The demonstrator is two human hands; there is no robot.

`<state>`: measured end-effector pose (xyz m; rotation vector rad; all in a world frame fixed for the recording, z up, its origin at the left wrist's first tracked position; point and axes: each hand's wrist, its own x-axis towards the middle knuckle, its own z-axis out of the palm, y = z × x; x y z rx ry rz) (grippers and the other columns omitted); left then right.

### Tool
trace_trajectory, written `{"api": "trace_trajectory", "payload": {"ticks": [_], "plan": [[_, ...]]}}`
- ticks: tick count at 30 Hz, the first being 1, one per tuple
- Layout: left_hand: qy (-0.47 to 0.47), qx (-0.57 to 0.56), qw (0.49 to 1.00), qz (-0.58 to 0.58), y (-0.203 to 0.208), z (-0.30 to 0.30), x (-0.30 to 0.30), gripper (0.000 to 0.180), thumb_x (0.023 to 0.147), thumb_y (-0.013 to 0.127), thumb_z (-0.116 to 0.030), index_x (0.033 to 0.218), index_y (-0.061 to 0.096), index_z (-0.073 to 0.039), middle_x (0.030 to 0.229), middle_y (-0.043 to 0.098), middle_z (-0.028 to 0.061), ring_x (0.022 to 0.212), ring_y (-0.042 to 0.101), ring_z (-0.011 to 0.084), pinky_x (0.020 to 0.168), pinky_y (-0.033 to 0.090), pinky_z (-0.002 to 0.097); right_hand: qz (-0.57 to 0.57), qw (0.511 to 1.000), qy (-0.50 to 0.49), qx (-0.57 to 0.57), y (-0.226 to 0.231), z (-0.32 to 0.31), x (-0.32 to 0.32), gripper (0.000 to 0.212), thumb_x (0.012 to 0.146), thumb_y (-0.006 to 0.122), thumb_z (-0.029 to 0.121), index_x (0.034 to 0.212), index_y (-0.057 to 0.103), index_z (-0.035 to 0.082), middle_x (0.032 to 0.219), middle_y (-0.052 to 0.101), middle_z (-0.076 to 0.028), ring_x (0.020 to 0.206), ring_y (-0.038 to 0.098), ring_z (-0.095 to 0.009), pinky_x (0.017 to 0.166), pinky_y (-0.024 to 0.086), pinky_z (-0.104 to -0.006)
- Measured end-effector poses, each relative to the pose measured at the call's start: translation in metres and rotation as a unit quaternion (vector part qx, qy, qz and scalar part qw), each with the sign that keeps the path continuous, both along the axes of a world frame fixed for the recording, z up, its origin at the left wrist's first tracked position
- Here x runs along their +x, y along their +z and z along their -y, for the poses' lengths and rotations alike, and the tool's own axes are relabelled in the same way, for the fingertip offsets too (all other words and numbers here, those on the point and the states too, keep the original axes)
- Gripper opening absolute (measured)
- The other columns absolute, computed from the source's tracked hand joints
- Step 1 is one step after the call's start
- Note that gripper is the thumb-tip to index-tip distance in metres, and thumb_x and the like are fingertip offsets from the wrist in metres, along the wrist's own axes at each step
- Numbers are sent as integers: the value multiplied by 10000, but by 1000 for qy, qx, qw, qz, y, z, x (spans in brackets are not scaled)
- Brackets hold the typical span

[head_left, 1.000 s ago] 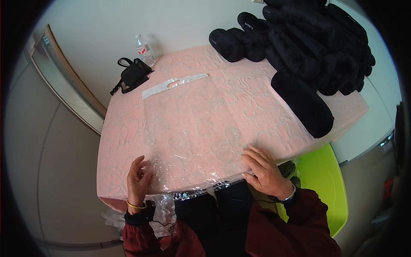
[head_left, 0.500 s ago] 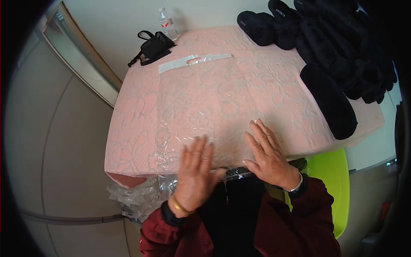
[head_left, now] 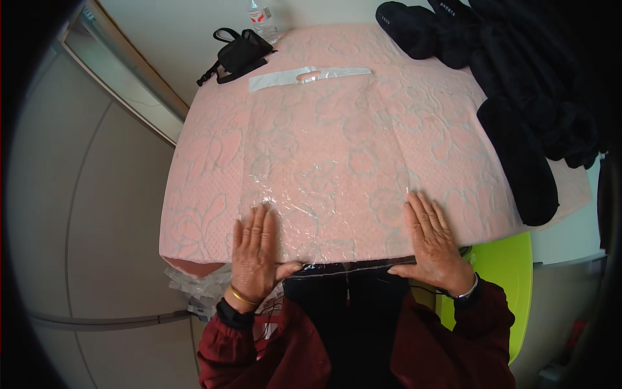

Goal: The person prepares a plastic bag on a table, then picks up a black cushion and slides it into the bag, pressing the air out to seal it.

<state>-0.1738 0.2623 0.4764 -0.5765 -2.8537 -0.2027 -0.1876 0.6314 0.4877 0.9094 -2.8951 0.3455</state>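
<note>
Light, even pressure outward from both palms seemed the best way to flatten the crinkled film without dragging it. Your left hand [head_left: 255,249] and right hand [head_left: 435,245] lay open, fingers straight, at either side of the clear, thin plastic bag with a white handle strip [head_left: 317,185]; whether your thumbs pinched its near edge, I could not tell. The bag lay across the pink, flower-patterned textile cover [head_left: 201,165], its near edge overhanging. Its film looked glossy, the cover matte and raised, the long black fabric roll [head_left: 518,162] soft and round-ended.
</note>
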Motion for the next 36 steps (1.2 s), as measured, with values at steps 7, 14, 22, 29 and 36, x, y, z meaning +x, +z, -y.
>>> {"api": "trace_trajectory", "payload": {"ticks": [7,14,22,29,36], "plan": [[36,-25,999,-1,1,46,1,1108,844,447,-817,1492,362,79,1561,366,255,1460,332,419,1194,185,576,9,1000,0,-19,1,-3,1,1173,686,850,492,1531,259,-66,1604,249,-261,1515,218,-397,1243,161,-525],[-25,104,994,-22,5,40,30,1012,840,556,-756,1510,388,-16,1561,370,238,1469,318,400,1176,172,631,-102,986,45,-120,-9,-6,14,707,741,833,150,1376,545,28,1516,414,-207,1370,461,-362,1147,363,-494],[-45,-41,987,-149,-18,-25,30,616,847,753,-316,1397,553,-122,1528,450,159,1439,401,335,1164,176,668,-173,967,29,-182,-23,4,7,271,811,672,-54,1077,699,-10,1284,615,-164,1233,573,-357,1055,436,-487],[-49,52,984,-160,-2,-123,-4,454,862,683,-155,1307,616,-98,1424,565,114,1363,502,294,1167,195,665,-194,973,-5,-127,-4,20,6,295,860,653,-3,1154,669,8,1262,625,-130,1212,591,-318,1051,433,-471],[-76,30,988,-128,-8,-104,-11,334,894,617,-105,1225,661,-88,1330,646,93,1353,525,281,1161,189,679,-155,976,21,-151,-16,16,1,267,875,627,-18,1137,679,-8,1219,666,-138,1207,612,-319,1042,452,-473]]}}
